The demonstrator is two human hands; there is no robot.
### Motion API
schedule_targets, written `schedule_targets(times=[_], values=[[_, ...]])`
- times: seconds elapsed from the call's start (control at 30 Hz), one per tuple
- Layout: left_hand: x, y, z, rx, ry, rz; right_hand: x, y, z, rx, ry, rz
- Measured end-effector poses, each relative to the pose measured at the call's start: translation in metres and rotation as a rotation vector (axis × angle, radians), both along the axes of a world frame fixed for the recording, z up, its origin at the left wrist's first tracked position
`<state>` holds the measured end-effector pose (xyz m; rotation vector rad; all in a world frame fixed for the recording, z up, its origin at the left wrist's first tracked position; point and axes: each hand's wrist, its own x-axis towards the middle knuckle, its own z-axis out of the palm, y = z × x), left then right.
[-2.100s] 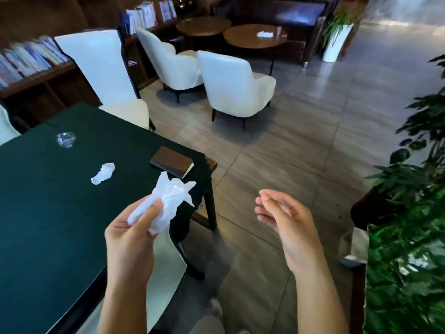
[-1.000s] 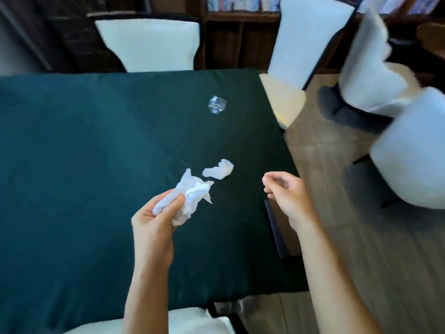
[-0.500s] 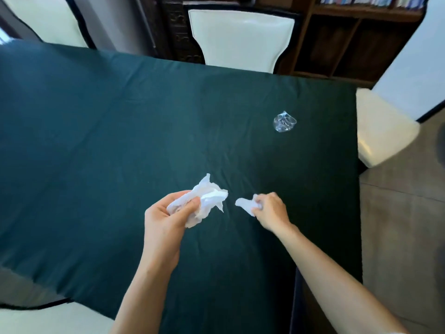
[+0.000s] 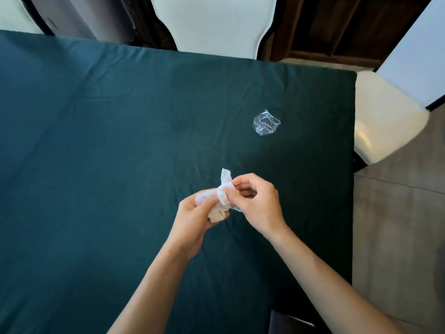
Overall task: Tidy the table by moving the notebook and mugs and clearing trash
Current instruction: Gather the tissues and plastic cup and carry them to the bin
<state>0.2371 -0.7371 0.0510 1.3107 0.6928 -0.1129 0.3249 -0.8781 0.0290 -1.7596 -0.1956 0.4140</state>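
Both hands meet over the dark green tablecloth (image 4: 96, 141), a little right of centre. My left hand (image 4: 192, 220) is shut on a crumpled white tissue (image 4: 204, 197). My right hand (image 4: 257, 201) pinches a second, smaller white tissue scrap (image 4: 225, 182) and presses it against the first. A crumpled clear plastic wrapper (image 4: 266, 122) lies on the cloth beyond the hands, toward the far right corner. No notebook or mug shows on the tabletop.
A white chair (image 4: 214, 22) stands at the far edge and another white chair (image 4: 387, 116) at the right edge. Tiled floor (image 4: 397, 225) runs along the right side. A dark object (image 4: 289, 321) pokes out at the table's near right edge.
My view has swung from the room back over the table. My right hand picked the small tissue scrap off the cloth and brought it to the tissue in my left hand.
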Motion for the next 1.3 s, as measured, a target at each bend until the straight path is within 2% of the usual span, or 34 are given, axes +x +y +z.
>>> schedule_targets(times=[0.07, 0.17, 0.2, 0.23, 0.33, 0.4, 0.5, 0.57, 0.7, 0.8, 0.87, 0.9, 0.97, 1.1, 1.3], values=[[0.013, -0.002, -0.005, -0.027, -0.011, -0.009, 0.014, -0.005, -0.008, -0.035, -0.028, 0.063], [0.031, 0.001, -0.015, 0.031, 0.010, 0.063, 0.052, -0.007, -0.015, -0.023, 0.038, 0.253], [0.034, 0.003, -0.017, 0.029, 0.023, 0.099, 0.069, -0.005, -0.018, -0.035, 0.041, 0.235], [0.037, 0.007, -0.020, 0.019, 0.033, 0.133, 0.091, -0.001, -0.024, -0.052, 0.025, 0.137], [0.038, 0.013, -0.026, -0.009, 0.060, 0.194, 0.166, 0.011, -0.046, -0.216, -0.045, -0.344], [0.032, 0.013, -0.027, -0.022, 0.074, 0.221, 0.206, 0.015, -0.061, -0.379, 0.043, -0.421], [0.022, 0.017, -0.028, -0.031, 0.087, 0.238, 0.235, 0.021, -0.077, -0.511, 0.147, -0.345], [0.014, 0.025, -0.029, -0.021, 0.087, 0.264, 0.243, 0.027, -0.085, -0.568, 0.063, -0.289], [-0.005, 0.047, -0.027, 0.016, 0.093, 0.300, 0.233, 0.042, -0.087, -0.696, -0.230, -0.061], [-0.023, 0.061, -0.023, 0.052, 0.119, 0.348, 0.196, 0.056, -0.078, -0.554, -0.276, -0.010], [-0.034, 0.067, -0.018, 0.075, 0.146, 0.381, 0.160, 0.070, -0.064, -0.290, -0.077, 0.000], [-0.040, 0.071, -0.013, 0.082, 0.149, 0.394, 0.139, 0.079, -0.053, -0.127, 0.062, 0.042], [-0.050, 0.080, 0.000, 0.100, 0.132, 0.397, 0.093, 0.093, -0.026, 0.100, 0.202, 0.198], [-0.075, 0.105, 0.039, 0.125, 0.052, 0.433, 0.012, 0.121, 0.036, 0.247, 0.223, 0.479], [-0.169, 0.141, 0.109, 0.106, -0.142, 0.422, -0.092, 0.172, 0.121, 0.339, 0.231, 0.632]])
